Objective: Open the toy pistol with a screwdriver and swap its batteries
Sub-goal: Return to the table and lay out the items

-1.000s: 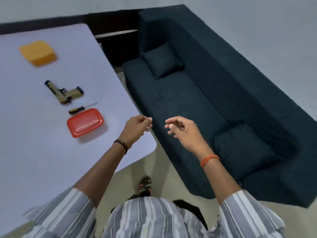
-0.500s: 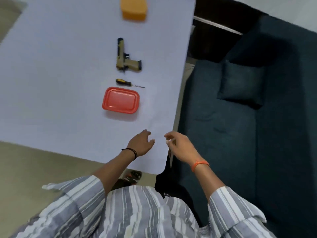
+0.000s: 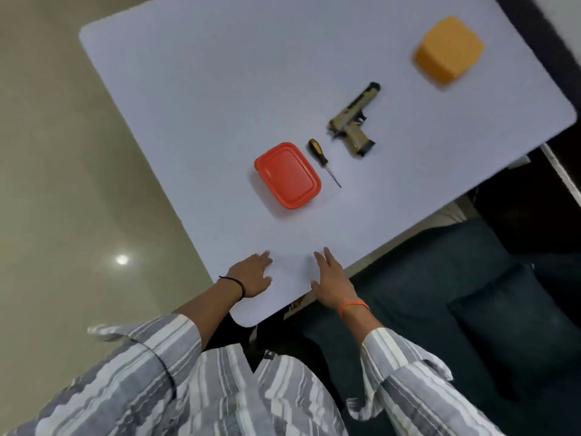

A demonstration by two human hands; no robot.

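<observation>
We see the pistol lying flat on the white table, untouched, with the screwdriver just beside it and a red box next to that. A yellow box sits farther off. Our left hand and right hand rest on the near corner, fingers straight, holding nothing.

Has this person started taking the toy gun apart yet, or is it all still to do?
Nothing looks done yet. The toy pistol lies whole on the white table, with the screwdriver untouched beside it and the red container lidded. Neither hand holds anything: the left hand and right hand rest flat at the table's near edge. Unscrewing, opening and swapping batteries all remain.
</observation>
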